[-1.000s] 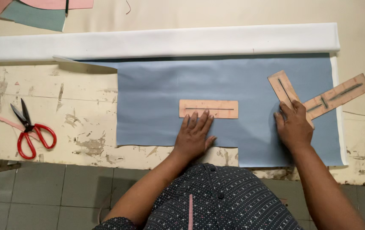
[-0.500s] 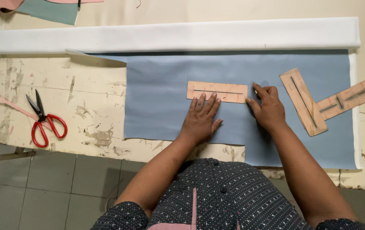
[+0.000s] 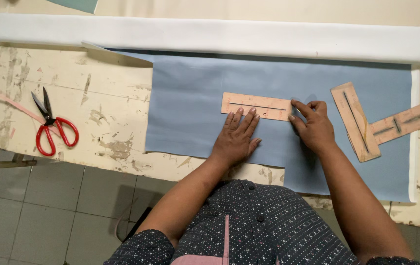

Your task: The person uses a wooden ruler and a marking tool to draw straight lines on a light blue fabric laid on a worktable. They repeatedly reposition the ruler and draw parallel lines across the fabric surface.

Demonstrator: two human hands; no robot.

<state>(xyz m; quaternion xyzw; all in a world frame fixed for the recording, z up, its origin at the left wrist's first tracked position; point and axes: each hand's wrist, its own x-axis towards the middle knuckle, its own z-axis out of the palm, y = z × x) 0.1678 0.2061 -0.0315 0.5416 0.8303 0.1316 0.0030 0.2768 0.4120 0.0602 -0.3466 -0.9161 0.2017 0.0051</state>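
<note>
Hands (image 3: 237,137) pin template (image 3: 256,106) down.

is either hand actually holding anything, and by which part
Nothing is gripped. The left hand presses flat by the long lower edge of the slotted rectangular cardboard template on blue fabric; the right hand fingertips touch its right end.
</note>
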